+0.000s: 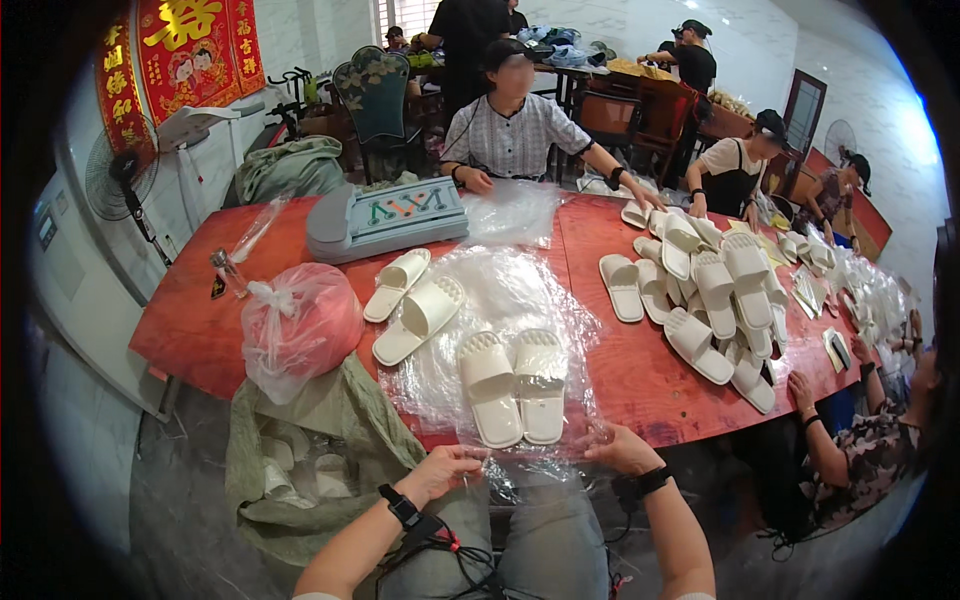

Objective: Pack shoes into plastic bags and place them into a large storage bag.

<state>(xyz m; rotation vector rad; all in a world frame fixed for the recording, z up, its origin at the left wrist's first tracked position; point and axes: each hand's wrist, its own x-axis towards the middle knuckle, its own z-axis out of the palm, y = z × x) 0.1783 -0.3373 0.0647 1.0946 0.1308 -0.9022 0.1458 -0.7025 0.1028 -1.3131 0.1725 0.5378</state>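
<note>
A pair of cream slippers (pixel 491 392) lies side by side at the near table edge, toes pointing away from me. Shiny clear film covers at least the right slipper; whether both are fully inside a plastic bag (pixel 540 470) I cannot tell. The bag's near edge hangs over the table edge toward my lap. My left hand (pixel 450 470) pinches this edge at its left corner, fingers closed. At the right corner my right hand (pixel 627 450) grips the film between thumb and fingers. Beneath the slippers spreads a stack of clear plastic bags (pixel 520 285).
Another slipper pair (pixel 420 320) lies left of the stack, near a knotted bag with something pink (pixel 300 330). A grey case (pixel 390 225) stands behind. Many slippers (pixel 690 270) are heaped right. An open green sack (pixel 330 450) with slippers sits below left. Co-workers (pixel 515 130) surround the table.
</note>
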